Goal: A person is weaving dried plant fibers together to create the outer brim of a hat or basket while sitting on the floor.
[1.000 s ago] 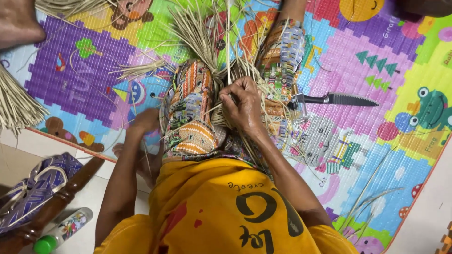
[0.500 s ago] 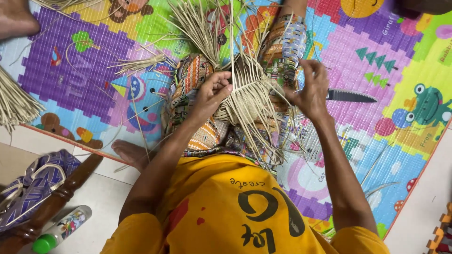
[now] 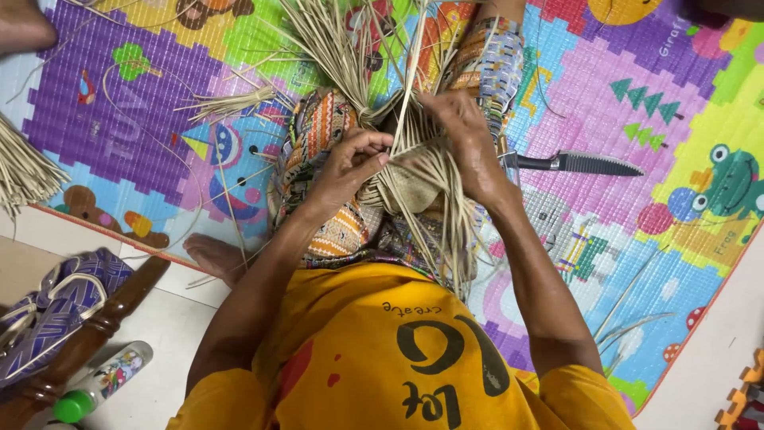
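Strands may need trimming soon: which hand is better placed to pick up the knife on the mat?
Probably the right. The right hand grips the straw weave on the side where the knife lies, handle toward it. The left hand pinches the weave on the far side.

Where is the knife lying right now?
The knife lies on the colourful play mat, just right of the person's right hand, blade pointing away from it.

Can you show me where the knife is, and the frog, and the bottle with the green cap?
knife [image 3: 585, 164], head view, on the middle of its blade.
frog [image 3: 730, 181], head view, on the face of the picture on the mat.
bottle [image 3: 107, 381], head view, on its clear body above the green cap.
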